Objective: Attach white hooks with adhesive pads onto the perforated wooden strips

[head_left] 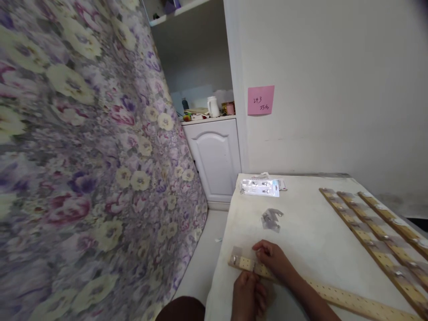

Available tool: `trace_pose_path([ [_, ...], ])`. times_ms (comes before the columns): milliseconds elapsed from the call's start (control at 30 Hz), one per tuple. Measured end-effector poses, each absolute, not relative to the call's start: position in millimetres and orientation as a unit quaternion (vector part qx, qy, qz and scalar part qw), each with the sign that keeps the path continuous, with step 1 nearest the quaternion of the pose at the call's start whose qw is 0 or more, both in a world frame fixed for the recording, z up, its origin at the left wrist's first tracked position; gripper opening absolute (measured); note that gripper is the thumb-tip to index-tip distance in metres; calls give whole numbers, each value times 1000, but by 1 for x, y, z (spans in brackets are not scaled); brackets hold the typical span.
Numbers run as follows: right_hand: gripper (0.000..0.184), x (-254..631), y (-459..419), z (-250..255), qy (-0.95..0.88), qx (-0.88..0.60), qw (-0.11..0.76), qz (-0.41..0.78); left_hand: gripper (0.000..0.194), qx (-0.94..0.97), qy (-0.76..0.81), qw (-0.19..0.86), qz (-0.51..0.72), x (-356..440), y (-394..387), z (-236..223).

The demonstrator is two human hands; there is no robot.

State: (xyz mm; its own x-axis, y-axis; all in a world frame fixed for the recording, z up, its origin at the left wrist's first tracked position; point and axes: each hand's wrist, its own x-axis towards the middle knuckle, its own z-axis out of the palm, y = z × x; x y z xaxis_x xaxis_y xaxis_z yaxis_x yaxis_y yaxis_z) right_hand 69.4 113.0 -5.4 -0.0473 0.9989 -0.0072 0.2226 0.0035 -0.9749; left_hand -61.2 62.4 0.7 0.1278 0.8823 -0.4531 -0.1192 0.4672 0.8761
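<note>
A long wooden strip [337,298] with rows of small holes lies across the near part of the white table [310,240]. A small clear packet [235,259] sits at the strip's left end. My right hand [273,260] rests on the strip a little right of that packet, its fingers curled down and closed on the wood. My left hand [248,295] comes up from the near edge, fingers pinched together at the same spot. What it pinches is too small to make out. The two hands nearly touch.
A crumpled clear bag [271,219] and a blister pack [261,187] lie further back on the table. Three more wooden strips [369,225] with packets lie at the right. A floral cloth [83,156] hangs at left. Behind are a white cabinet [216,156] and a pink note [261,100] on the wall.
</note>
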Motion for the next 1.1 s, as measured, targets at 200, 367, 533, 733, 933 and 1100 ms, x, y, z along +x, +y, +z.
trace_pose_path([
  [200,22,70,110,-3,-577,-573,409,414,40,338,552,649,399,-56,62,-2],
  [367,20,69,108,-3,-573,-579,409,411,43,331,556,643,410,-55,60,-5],
  [533,21,67,113,-8,-558,-586,411,420,44,321,547,634,442,-54,59,-5],
  [733,21,67,118,-12,-553,-576,406,443,41,312,569,613,450,-53,56,-3],
  [933,21,67,116,-11,-575,-602,383,401,44,315,565,623,439,-54,58,-5],
  [1100,19,67,115,-10,-565,-614,380,399,39,303,577,617,441,-51,60,-6],
])
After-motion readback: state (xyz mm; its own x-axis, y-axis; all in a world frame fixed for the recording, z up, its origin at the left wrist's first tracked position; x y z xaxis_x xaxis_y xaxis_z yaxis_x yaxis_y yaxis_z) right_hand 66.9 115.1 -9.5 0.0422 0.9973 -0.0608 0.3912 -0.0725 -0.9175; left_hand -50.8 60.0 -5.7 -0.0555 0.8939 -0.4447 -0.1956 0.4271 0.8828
